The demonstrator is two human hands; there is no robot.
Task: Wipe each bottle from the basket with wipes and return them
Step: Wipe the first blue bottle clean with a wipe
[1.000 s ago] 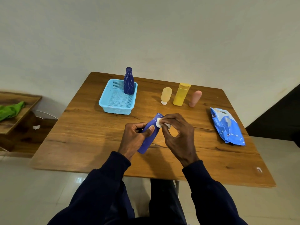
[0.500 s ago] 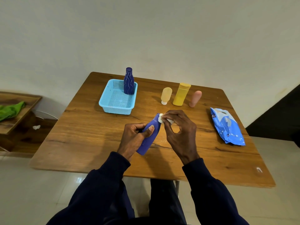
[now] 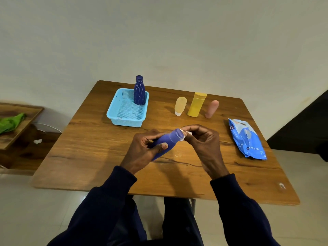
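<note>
Head view: the person's L hand [image 3: 147, 150] grips a purple-blue bottle [image 3: 166, 142] round its body, w/ the thumb on top and the fingers curled under. The bottle is held tilted over the middle of the table [image 3: 88, 148], cap end up and to the R. The R hand [image 3: 204, 144] pinches a small white wipe [image 3: 186, 134] against that cap end. The two hands are close together, one at each end of the bottle.

A light blue basket [image 3: 124, 112] sits near the back L corner. A dark blue bottle [image 3: 139, 91] w/ wavy lines stands upright in the basket's back R corner. Near the back edge, R of the basket, 3 bottles stand in a row: a pale yellow bottle [image 3: 180, 105] on its white cap, a tall yellow bottle [image 3: 197, 104] and a pink bottle [image 3: 212, 109]. A blue wipes pack [image 3: 246, 139] lies flat by the R edge.

Off the table's L side, a green cloth [image 3: 10, 121] lies on a low wood shelf [image 3: 26, 125].
</note>
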